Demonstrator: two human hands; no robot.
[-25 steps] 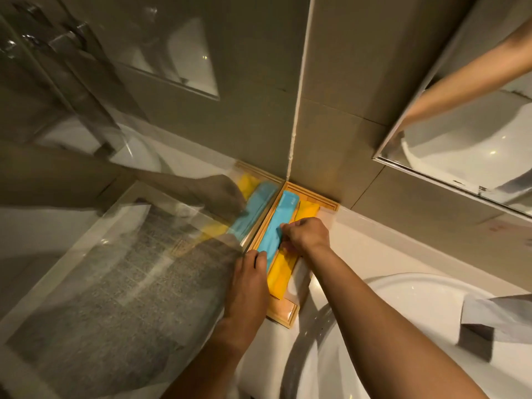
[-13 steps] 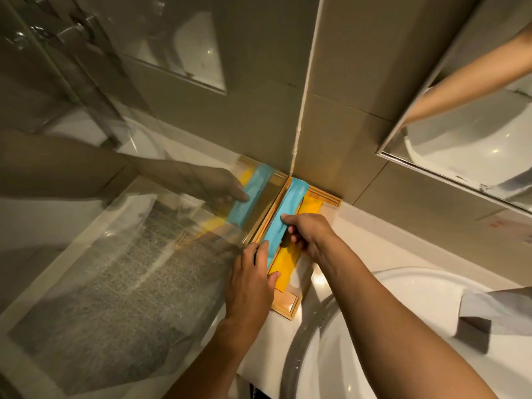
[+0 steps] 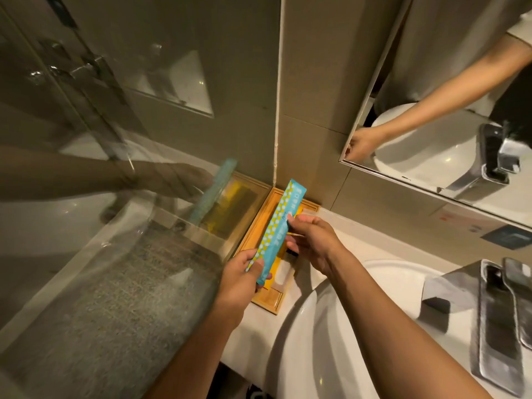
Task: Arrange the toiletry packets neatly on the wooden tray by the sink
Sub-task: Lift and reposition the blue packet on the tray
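our left hand (image 3: 240, 273) pinches the near end of the one blue packet (image 3: 278, 229) and our right hand (image 3: 312, 243) grips its middle, both equally near, holding it above the wooden tray (image 3: 266, 301). its long axis runs away from us along the tray, over one yellow packet (image 3: 298, 211) lying there; more may be hidden.

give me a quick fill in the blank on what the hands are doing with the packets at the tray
1. Both hands hold the ____ packet above the wooden tray.
2. The left hand grips the packet's ____ end.
3. The right hand grips it near the middle, and the ____ packet lies on the tray beneath.
4. The tray sits in the corner, left of the white ____.

Missing words: blue; near; yellow; sink
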